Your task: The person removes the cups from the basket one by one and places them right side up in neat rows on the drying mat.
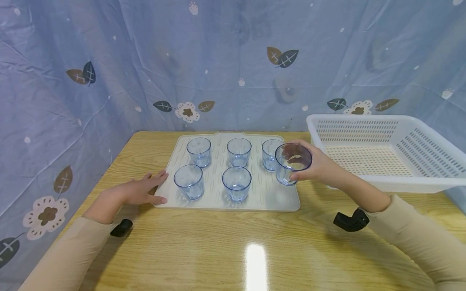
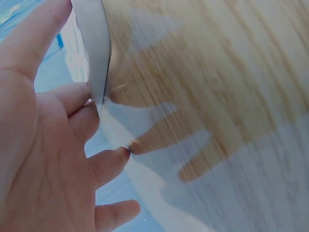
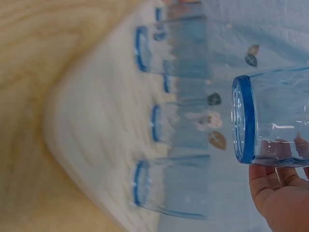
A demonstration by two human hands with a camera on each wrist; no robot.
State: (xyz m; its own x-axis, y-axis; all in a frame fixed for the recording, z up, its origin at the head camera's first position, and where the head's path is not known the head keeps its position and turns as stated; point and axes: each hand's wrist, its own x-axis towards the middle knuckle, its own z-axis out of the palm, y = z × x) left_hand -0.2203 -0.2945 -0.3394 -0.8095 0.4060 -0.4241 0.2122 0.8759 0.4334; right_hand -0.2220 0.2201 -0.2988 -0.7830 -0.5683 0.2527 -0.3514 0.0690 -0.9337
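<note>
My right hand (image 1: pixel 316 162) grips a clear blue-tinted drinking glass (image 1: pixel 283 174) from its right side, thumb at the front. In the right wrist view the held glass (image 3: pixel 270 116) is raised above the tray, its thick base toward the tray. Several matching glasses stand upright, mouths up, on the white ridged tray (image 1: pixel 271 199); one back-right glass (image 1: pixel 269 155) is partly behind the held one. The tray's front right corner is bare. My left hand (image 1: pixel 143 190) rests with spread fingers at the tray's left edge, and in the left wrist view its fingertips (image 2: pixel 82 94) meet that edge.
A white slotted plastic basket (image 1: pixel 364 182) stands on the wooden table (image 1: pixel 182 246), right of the tray and near my right forearm. A blue patterned curtain (image 1: pixel 233 81) hangs behind the table and along its left side.
</note>
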